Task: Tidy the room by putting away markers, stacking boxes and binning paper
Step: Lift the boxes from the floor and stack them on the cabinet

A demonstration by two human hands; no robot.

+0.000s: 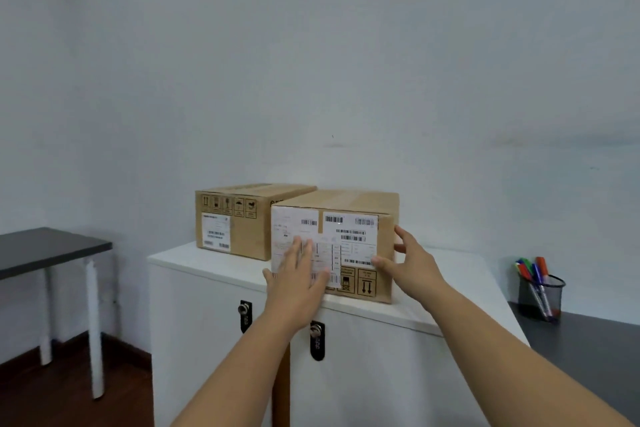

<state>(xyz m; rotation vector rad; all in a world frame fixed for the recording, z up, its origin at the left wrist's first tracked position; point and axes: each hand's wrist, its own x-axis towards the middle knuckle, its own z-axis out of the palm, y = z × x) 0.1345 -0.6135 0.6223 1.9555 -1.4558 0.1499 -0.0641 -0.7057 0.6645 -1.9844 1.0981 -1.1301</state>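
Note:
Two brown cardboard boxes stand side by side on a white cabinet (214,262). The near box (356,204) carries white shipping labels on its front face. The far box (239,218) sits behind it to the left. My left hand (298,270) lies flat with straight fingers against the near box's labelled front. My right hand (408,260) is at the box's front right corner, thumb on the front face and fingers spread along the right side. Several coloured markers (533,270) stand in a black mesh cup (542,298) on the right.
The white cabinet has two black locks (245,310) on its front. A dark desk (588,350) at the right holds the mesh cup. Another dark table (45,248) with white legs stands at the left over a wooden floor (69,402). A plain wall is behind.

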